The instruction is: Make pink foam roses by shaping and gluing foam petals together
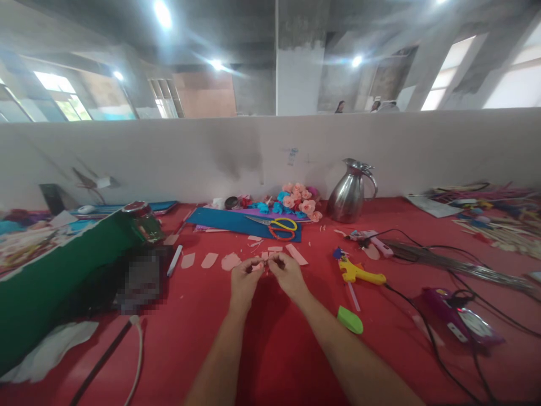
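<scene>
Both hands meet over the middle of the red table. My left hand (245, 282) is closed in a pinch on a small pink paper piece (258, 266). Close beside it, my right hand (289, 275) is also pinched at the fingertips; what lies between them is too small to make out. Cut pink paper petals (209, 260) lie to the left of the hands, with a rounder pink piece (230, 261) nearest them. A pink paper strip (296, 254) rests just beyond my right hand. Further back, scissors (274, 224) with yellow and orange handles lie on blue sheets (228, 221).
On the right are a yellow glue gun (361, 274), a green block (350, 320), a purple power strip (462, 318) and trailing cables. Paper flowers (300, 198) and a metal jug (349, 194) stand at the back. A green box (84, 259) borders the left.
</scene>
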`<action>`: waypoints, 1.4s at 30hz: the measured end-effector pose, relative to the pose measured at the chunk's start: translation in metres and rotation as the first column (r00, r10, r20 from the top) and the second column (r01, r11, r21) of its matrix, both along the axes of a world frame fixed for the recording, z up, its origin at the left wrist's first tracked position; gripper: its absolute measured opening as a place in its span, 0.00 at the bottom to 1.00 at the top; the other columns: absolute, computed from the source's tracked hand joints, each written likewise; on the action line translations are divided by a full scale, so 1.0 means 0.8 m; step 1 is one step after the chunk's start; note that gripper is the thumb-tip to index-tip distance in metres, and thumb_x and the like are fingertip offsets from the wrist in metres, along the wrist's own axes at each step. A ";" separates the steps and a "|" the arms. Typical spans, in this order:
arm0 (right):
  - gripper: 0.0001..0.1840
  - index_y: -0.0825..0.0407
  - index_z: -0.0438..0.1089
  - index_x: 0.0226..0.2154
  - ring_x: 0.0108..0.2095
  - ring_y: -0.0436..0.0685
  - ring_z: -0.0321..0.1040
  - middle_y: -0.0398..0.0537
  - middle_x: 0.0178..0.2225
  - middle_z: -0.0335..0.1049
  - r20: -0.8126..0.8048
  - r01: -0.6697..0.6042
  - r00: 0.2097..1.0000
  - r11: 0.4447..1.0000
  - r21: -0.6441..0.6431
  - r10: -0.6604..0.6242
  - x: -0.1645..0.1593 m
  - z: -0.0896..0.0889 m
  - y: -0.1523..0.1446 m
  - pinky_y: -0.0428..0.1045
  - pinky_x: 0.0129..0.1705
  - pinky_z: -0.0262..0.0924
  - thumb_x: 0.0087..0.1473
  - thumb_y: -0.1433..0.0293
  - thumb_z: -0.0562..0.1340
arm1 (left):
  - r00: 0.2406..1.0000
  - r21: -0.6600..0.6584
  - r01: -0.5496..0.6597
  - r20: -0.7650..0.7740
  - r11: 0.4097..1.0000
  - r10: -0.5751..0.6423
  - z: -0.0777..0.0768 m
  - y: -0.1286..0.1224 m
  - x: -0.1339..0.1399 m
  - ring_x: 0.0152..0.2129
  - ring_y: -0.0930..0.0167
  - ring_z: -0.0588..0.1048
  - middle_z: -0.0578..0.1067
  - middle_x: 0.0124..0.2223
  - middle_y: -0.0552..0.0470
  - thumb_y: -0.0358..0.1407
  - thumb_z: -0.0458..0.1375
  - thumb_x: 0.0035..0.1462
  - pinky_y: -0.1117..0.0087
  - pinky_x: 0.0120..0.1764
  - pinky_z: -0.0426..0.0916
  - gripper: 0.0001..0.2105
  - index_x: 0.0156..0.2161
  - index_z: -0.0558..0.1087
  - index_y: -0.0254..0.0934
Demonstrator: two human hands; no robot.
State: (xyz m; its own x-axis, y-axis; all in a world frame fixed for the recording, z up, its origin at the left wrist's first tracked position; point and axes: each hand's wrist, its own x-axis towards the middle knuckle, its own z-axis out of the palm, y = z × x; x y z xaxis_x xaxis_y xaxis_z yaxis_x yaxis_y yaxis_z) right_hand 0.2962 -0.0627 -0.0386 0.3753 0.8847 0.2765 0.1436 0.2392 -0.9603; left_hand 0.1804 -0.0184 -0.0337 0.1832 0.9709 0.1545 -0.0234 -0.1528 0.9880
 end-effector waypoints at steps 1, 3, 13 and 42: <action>0.07 0.51 0.66 0.24 0.27 0.52 0.65 0.42 0.25 0.68 -0.003 -0.003 1.000 1.000 0.008 0.003 0.000 0.001 0.000 0.46 0.31 0.59 0.48 0.66 0.57 | 1.000 0.005 -0.004 0.002 1.000 0.004 0.001 0.000 0.000 0.28 0.69 0.75 0.79 0.29 0.51 0.34 0.62 0.40 0.70 0.34 0.68 0.08 0.30 0.78 0.35; 0.07 0.51 0.66 0.23 0.27 0.52 0.65 0.42 0.25 0.68 -0.003 -0.006 1.000 1.000 0.013 0.006 0.000 0.003 -0.001 0.46 0.31 0.59 0.48 0.66 0.56 | 1.000 0.012 -0.003 0.007 1.000 0.003 0.000 0.000 0.000 0.28 0.68 0.75 0.79 0.29 0.51 0.35 0.62 0.41 0.69 0.34 0.68 0.09 0.30 0.78 0.35; 0.06 0.52 0.67 0.22 0.25 0.52 0.64 0.42 0.23 0.68 0.023 0.016 1.000 1.000 -0.008 -0.016 0.001 0.011 -0.007 0.46 0.29 0.58 0.45 0.68 0.57 | 0.991 0.280 0.040 -0.137 0.959 -0.001 0.012 -0.006 -0.002 0.26 0.69 0.74 0.78 0.27 0.52 0.28 0.57 0.39 0.70 0.31 0.68 0.09 0.27 0.78 0.38; 0.09 0.51 0.68 0.28 0.32 0.53 0.66 0.46 0.31 0.70 0.211 -0.003 0.977 0.996 0.088 -0.016 0.005 0.011 -0.008 0.48 0.36 0.60 0.53 0.67 0.54 | 0.996 0.172 0.089 -0.011 0.981 -0.088 -0.006 0.001 -0.002 0.34 0.68 0.76 0.79 0.35 0.49 0.31 0.60 0.44 0.67 0.39 0.70 0.10 0.34 0.78 0.37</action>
